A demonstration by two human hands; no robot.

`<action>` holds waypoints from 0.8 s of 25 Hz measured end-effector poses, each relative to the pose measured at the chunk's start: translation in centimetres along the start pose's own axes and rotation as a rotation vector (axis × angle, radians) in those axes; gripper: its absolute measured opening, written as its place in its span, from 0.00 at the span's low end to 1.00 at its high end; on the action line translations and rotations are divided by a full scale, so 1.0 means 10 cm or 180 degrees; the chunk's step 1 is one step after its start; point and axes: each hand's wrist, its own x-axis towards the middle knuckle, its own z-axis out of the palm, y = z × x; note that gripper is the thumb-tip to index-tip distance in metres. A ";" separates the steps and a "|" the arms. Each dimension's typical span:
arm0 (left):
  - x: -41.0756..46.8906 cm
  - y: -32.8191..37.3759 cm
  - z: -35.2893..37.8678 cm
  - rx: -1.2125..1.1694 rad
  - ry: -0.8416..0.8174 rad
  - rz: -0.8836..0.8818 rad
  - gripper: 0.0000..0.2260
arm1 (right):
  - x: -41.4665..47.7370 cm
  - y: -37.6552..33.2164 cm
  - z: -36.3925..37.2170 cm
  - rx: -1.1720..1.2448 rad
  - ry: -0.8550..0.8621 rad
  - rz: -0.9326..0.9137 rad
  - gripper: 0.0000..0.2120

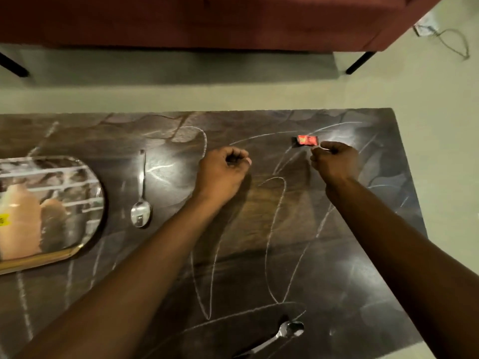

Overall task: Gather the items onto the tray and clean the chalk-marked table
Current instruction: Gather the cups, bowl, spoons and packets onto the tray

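Red foil sweet wrapper (307, 140): lies far right on the dark marbled, chalk-scrawled table (350, 255). Right hand (335, 163): curled fingertips touch the wrapper's end; we cannot tell whether they pinch it. Left hand (223, 172): closed fist at mid-table; we see nothing in it. Oval mirrored gold-rimmed tray (77, 251): left edge. Steel spoon (141, 200): just beside the tray. Second steel spoon (282, 332): near edge.
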 end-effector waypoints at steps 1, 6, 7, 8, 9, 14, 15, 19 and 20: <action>0.09 0.05 0.17 -0.0028 -0.0026 -0.0002 0.07 | 0.12 0.02 0.00 -0.0027 0.0008 0.0021 0.10; 0.45 0.32 0.87 -0.0141 -0.0326 -0.0099 0.19 | 0.59 0.08 0.06 -0.0150 -0.0060 0.0000 0.03; 0.53 0.35 0.98 -0.0180 -0.0420 -0.0156 0.21 | 0.65 0.07 0.08 -0.0230 -0.0082 -0.0069 0.02; 0.62 0.38 1.08 -0.0213 -0.0478 -0.0219 0.22 | 0.68 0.05 0.08 -0.0340 -0.0130 -0.0142 0.05; 0.70 0.39 1.17 -0.0239 -0.0486 -0.0279 0.22 | 0.68 0.04 0.09 -0.0433 -0.0221 -0.0210 0.06; 0.81 0.37 1.34 -0.0331 -0.0149 -0.0420 0.13 | 0.48 0.02 0.09 0.0019 -0.0891 -0.0170 0.06; 0.79 0.36 1.30 -0.0453 -0.0002 -0.0428 0.11 | 0.41 -0.01 0.08 0.0152 -0.1037 -0.0155 0.07; 0.58 0.31 0.94 -0.1005 0.0398 -0.0485 0.07 | 0.07 -0.15 0.12 0.0386 -0.1305 -0.0117 0.07; 0.50 0.27 0.79 -0.1077 0.0475 -0.0454 0.07 | -0.04 -0.18 0.18 0.0471 -0.1392 -0.0050 0.07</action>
